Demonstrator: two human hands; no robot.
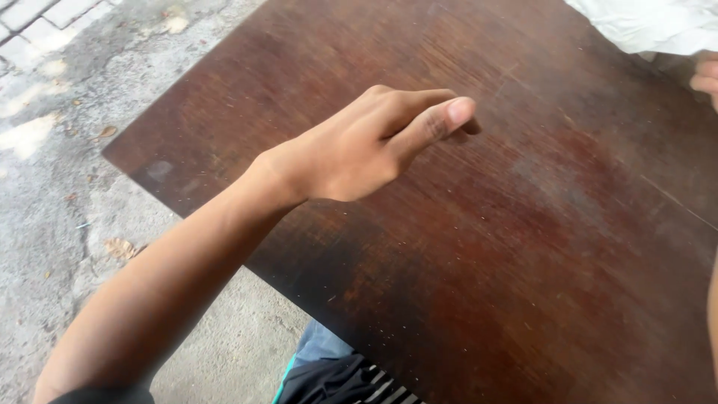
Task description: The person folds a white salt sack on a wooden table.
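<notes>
- A dark brown wooden surface [523, 247], scuffed and flecked with pale specks, fills most of the head view, one corner pointing toward 9 o'clock.
- A white cloth [658, 22] lies crumpled at the surface's far corner, at about 1 o'clock, well apart from the left hand.
- Bare wood lies between that hand and the cloth; nothing stands in the way.
- Cracked grey concrete floor [52, 150], strewn with a few dry leaves, lies off the surface's edge from 7 to 10 o'clock; paving bricks [37, 15] show at 11 o'clock.
- A blue and dark garment [329, 370] shows below the near edge at 6 o'clock.
- The left hand [366, 146] hangs over the middle of the surface, forearm reaching in from 7 o'clock, wrist bent, back of the hand up.
- Its fingers are drawn together and curled, the thumb [437, 120] laid straight along them, tip toward 3 o'clock; it holds nothing, and whether the fingertips touch the wood cannot be told.
- The right hand [707, 78] shows only as a few fingertips at the frame's edge, at 2 o'clock, just below the cloth; whether it is parted or closed cannot be told.
</notes>
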